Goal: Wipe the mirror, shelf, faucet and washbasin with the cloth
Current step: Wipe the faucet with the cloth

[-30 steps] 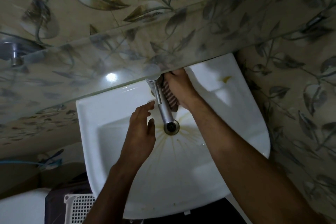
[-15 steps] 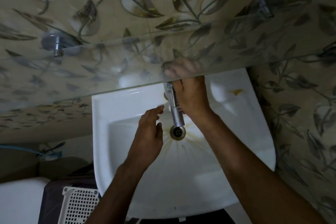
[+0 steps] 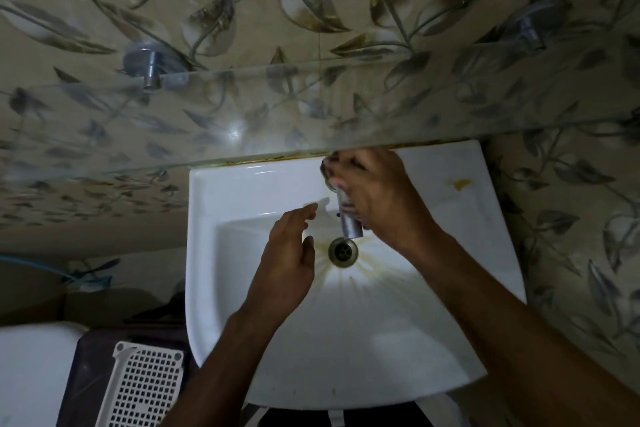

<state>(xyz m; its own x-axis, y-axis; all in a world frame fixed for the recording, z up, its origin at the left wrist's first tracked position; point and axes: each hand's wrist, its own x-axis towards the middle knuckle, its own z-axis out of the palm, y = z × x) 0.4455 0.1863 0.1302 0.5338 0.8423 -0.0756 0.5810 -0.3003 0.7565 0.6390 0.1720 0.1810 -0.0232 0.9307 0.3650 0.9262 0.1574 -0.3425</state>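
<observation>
A white washbasin (image 3: 242,288) fills the middle of the view, with brownish streaks around its drain (image 3: 343,251). The chrome faucet (image 3: 351,229) points down over the drain. My right hand (image 3: 377,194) wraps around the faucet's upper part, just under the glass shelf (image 3: 242,121). It presses the cloth (image 3: 347,206) against the metal, and only a striped sliver of cloth shows. The spout's tip sticks out below my fingers. My left hand (image 3: 287,253) hovers over the bowl left of the faucet, fingers relaxed and holding nothing. No mirror is in view.
Leaf-patterned tiles cover the wall. A chrome bracket (image 3: 149,66) holds the shelf at the left. A yellow stain (image 3: 462,184) marks the basin's back right rim. A white perforated basket (image 3: 145,388) and a white fixture (image 3: 31,374) stand at the lower left.
My right hand has slid from the faucet's right side up over its top toward the wall. The left hand stays beside the spout. The view has shifted, showing more wall.
</observation>
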